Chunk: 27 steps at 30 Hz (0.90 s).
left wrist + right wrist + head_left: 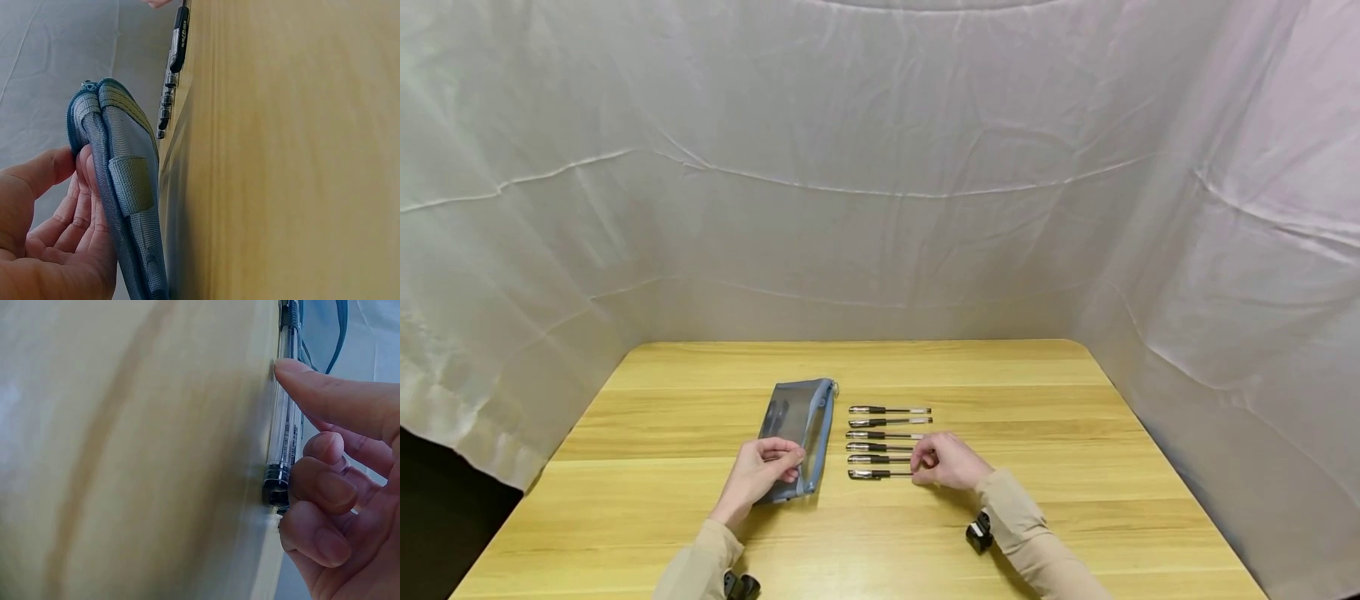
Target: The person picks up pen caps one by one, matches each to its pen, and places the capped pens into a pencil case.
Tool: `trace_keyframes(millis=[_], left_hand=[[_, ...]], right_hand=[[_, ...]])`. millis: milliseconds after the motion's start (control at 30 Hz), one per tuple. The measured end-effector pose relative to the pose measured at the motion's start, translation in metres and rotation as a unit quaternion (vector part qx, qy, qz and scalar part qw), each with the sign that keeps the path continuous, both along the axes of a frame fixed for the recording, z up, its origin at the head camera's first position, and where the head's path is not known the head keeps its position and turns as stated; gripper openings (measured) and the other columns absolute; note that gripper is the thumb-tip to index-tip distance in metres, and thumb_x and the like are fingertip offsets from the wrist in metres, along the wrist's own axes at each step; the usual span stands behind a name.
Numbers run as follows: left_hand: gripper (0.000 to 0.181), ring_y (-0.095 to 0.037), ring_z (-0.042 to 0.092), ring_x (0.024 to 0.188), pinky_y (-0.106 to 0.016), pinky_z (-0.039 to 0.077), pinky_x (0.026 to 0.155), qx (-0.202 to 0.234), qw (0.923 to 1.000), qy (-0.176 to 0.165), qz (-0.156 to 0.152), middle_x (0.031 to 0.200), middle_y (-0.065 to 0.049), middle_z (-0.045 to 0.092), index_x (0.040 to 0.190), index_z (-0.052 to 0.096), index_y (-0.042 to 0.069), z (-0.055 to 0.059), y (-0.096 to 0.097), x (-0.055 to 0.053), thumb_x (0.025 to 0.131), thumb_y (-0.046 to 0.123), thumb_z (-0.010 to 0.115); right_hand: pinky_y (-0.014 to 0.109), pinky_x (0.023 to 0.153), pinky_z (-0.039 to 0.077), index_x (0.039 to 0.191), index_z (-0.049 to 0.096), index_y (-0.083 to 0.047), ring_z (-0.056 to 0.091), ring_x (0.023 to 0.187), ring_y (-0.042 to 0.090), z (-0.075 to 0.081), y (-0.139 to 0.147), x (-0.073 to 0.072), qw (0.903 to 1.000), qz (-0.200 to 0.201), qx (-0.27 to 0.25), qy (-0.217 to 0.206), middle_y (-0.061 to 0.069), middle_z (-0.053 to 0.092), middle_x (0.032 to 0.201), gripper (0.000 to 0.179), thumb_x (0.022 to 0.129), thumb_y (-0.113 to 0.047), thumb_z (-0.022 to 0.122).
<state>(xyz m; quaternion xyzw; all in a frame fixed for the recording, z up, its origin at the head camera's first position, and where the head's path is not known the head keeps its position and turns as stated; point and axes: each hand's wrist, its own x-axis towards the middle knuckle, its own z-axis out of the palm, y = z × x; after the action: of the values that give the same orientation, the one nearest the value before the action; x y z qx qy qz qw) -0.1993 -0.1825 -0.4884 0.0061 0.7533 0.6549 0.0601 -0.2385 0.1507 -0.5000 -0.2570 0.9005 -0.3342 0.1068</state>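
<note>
A translucent mesh zip pouch [781, 407] with blue trim lies on the table's left half, its zipped side facing the pens and gaping. My left hand [762, 473] pinches the pouch's open edge between thumb and fingers; the left wrist view shows the pouch's blue end [128, 187] with a fabric tab. Right of it, several clear-barrelled gel pens with black grips lie in a row, caps to the left. My right hand [951, 461] is at the right end of the nearest pen [871, 474], its thumb and forefinger on the barrel [281, 431], the other fingers curled. My right hand covers some pens' right ends.
The other pens, such as the farthest pen [887, 409], lie parallel beyond the nearest one. The wood-grain table [1037, 533] has grey fabric curtains [880, 242] along its back and sides. Dark wrist cameras [979, 532] sit on both sleeves.
</note>
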Motion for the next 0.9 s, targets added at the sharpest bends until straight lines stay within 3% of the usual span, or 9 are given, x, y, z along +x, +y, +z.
trace_keyframes(millis=[900], left_hand=[[0.024,-0.006,0.067,0.064,-0.021,0.059,0.063,0.000,1.0000,-0.001,0.001,0.087,-0.017,0.075,0.106,0.065,-0.018,-0.0013,-0.0012,0.0001,0.093,0.002,0.067]], right_hand=[[0.015,0.058,0.036,0.078,0.072,-0.016,0.040,0.063,-0.002,-0.0050,-0.0002,-0.0014,0.9977,0.028,0.016,0.059,-0.010,0.053,0.070,0.012,0.080,-0.007,0.081]])
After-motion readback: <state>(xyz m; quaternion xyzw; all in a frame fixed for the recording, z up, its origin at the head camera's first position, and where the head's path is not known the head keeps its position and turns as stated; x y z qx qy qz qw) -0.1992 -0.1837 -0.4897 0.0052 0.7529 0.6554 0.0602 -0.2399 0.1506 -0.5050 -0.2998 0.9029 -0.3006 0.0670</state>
